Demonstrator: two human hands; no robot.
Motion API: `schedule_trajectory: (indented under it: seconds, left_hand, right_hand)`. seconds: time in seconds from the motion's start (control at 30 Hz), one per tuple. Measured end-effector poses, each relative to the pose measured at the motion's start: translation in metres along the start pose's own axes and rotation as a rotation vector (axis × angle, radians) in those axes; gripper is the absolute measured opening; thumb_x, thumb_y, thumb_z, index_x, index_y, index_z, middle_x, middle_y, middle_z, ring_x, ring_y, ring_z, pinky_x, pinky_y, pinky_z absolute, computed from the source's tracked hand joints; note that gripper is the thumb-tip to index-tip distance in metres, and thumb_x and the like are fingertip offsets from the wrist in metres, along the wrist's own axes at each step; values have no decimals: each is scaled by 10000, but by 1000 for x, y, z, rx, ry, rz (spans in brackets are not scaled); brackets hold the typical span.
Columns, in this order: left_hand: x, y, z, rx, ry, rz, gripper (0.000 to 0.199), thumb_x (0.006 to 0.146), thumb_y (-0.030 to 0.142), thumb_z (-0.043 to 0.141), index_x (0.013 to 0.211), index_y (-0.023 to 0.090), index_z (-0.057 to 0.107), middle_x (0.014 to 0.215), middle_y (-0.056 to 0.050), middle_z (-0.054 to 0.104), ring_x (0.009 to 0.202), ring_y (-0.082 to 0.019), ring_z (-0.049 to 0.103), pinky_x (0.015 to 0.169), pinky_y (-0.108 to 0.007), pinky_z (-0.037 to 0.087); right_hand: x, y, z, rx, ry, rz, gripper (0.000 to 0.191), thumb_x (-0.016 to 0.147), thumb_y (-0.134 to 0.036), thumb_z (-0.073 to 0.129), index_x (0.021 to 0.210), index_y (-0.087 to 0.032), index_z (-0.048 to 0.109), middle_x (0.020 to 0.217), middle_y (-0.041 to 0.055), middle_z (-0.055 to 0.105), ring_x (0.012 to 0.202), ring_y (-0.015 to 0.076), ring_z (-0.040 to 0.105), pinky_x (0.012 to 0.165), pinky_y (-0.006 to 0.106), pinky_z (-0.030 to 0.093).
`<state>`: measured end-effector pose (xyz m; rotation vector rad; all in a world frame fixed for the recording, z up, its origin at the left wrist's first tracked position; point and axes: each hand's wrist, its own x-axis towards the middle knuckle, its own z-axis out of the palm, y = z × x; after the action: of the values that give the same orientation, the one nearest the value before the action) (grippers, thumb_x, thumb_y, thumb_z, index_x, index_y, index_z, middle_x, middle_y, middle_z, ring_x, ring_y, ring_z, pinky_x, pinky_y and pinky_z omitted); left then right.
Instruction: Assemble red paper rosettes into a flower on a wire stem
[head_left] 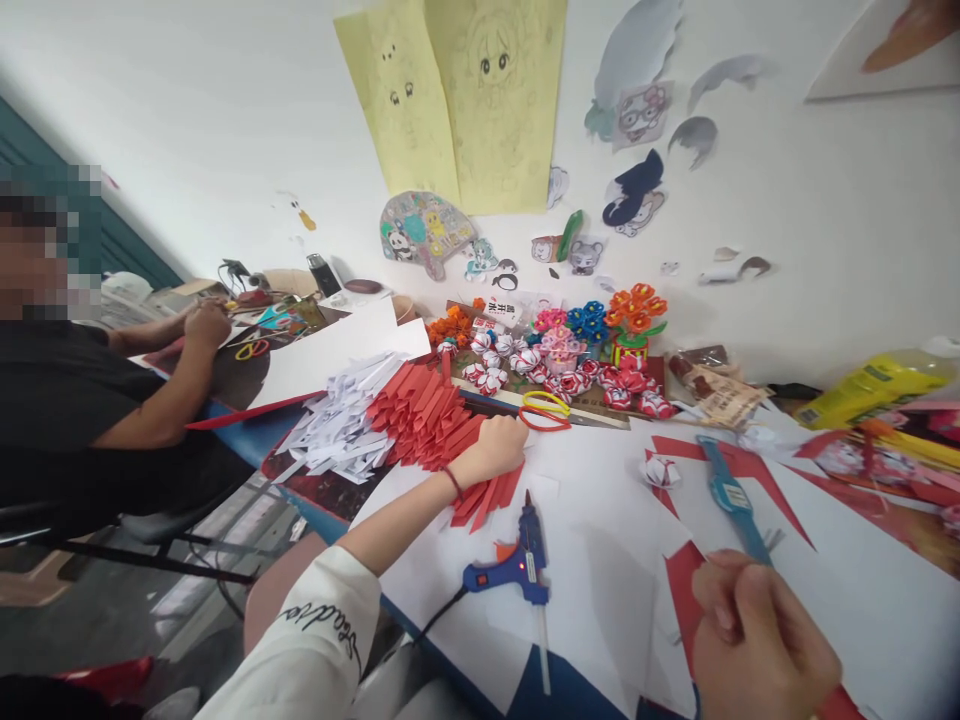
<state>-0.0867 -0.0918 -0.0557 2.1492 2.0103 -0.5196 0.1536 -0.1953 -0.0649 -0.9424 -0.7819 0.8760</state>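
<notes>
My left hand (495, 448) is closed over the right end of a pile of red paper strips (420, 415), beside scissors (546, 415) with yellow and red handles. Whatever its fingers hold, if anything, is hidden. Closer to me, my right hand (761, 635) has its fingers curled together above red and white paper; I cannot make out anything in them. Between the hands a blue glue gun (521, 565) lies on white paper, its red light lit and a glue stick in its back end. A small white-and-red paper ball (661, 472) sits farther back.
White paper strips (349, 415) lie left of the red ones. Several paper balls (491, 380) and craft flowers (634, 310) line the wall. A blue watch (726, 490) and a yellow bottle (877, 385) are on the right. Another person (82, 400) sits at left.
</notes>
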Motion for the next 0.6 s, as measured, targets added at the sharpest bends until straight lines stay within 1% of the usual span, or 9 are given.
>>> schedule_trajectory:
  seconds: [0.1,0.2,0.3,0.5,0.6]
  left_hand:
    - [0,3,5,-8,4,12,326,939,345,587,1186,133,589,1179,-98,614,1033,-213,621,881,-420,546]
    - [3,7,10,-14,1,20,334,936,350,591,1190,133,588,1189,-100,611,1047,-219,617,895,-430,540]
    - [7,8,11,-22,-3,18,333,937,346,590,1194,134,586,1193,-101,609,1050,-219,617,896,-431,540]
    - [11,5,11,-37,-27,5,334,939,343,588,1198,133,585,1189,-101,611,1040,-216,621,890,-426,544]
    - [11,6,11,-49,-27,-9,338,937,343,590,1199,131,583,1194,-104,608,1046,-219,618,892,-427,543]
  right_hand:
    - [1,1,3,22,-13,-1,327,863,-278,701,612,-133,548,556,-27,459,487,71,352,526,313,203]
    - [1,3,3,16,-15,-1,226,880,-259,675,712,-115,631,595,-16,492,484,72,349,529,318,194]
    - [0,3,1,7,-8,10,194,895,-264,661,778,-109,666,587,-25,476,487,73,349,541,319,193]
    - [-1,0,0,-15,10,27,234,890,-314,676,757,-123,648,614,-22,487,505,71,358,545,309,214]
    - [-1,-2,2,-14,6,24,237,885,-316,682,744,-129,646,584,-31,459,505,78,350,533,305,215]
